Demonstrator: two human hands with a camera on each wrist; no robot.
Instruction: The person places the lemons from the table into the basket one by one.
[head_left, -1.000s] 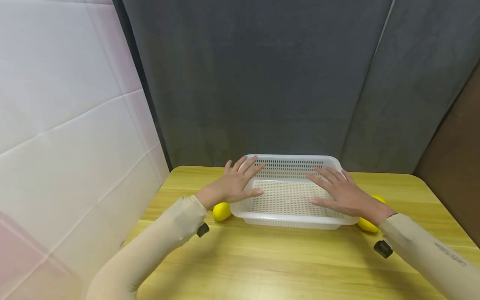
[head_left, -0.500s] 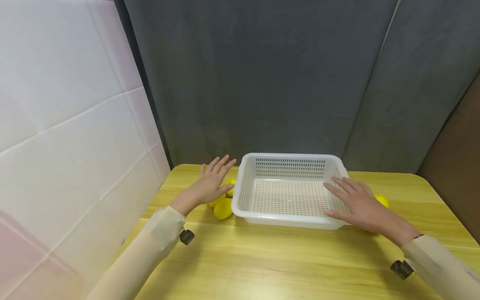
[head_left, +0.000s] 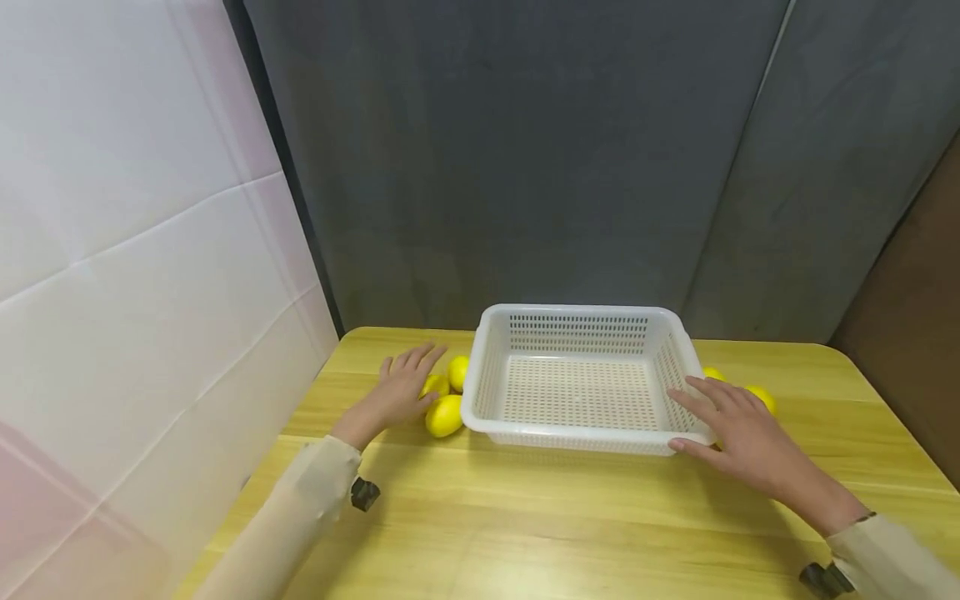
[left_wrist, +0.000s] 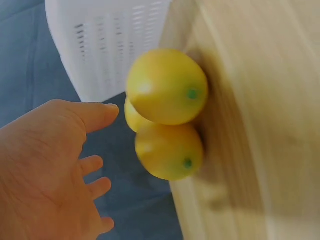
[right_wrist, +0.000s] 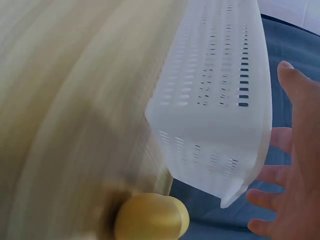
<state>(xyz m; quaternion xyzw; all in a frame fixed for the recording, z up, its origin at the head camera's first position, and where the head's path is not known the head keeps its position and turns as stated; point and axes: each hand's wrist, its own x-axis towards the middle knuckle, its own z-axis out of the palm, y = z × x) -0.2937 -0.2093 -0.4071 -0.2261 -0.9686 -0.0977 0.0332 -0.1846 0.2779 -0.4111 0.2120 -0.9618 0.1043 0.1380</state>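
Observation:
A white perforated plastic basket (head_left: 577,444) stands on the table with nothing inside. Three lemons lie against its left side: a front one (head_left: 444,416), a middle one (head_left: 434,386) and a back one (head_left: 458,373). My left hand (head_left: 390,396) hovers beside them, fingers spread. In the left wrist view its thumb points toward the lemons (left_wrist: 167,86), with a gap between. My right hand (head_left: 750,437) is over the basket's right rim, fingers extended; contact is unclear. Past it lie more lemons (head_left: 763,398), partly hidden by the hand. One lemon (right_wrist: 147,217) appears below the basket corner in the right wrist view.
The wooden table (head_left: 540,517) extends in front of the basket toward me. A dark grey curtain (head_left: 510,167) hangs behind the table. White panelling (head_left: 150,292) borders the left, and a brown surface (head_left: 915,317) borders the right.
My left hand has moved from above the basket's left side leftward and down to the lemons, uncovering them. My right hand has shifted right and toward me, from over the basket to its right rim.

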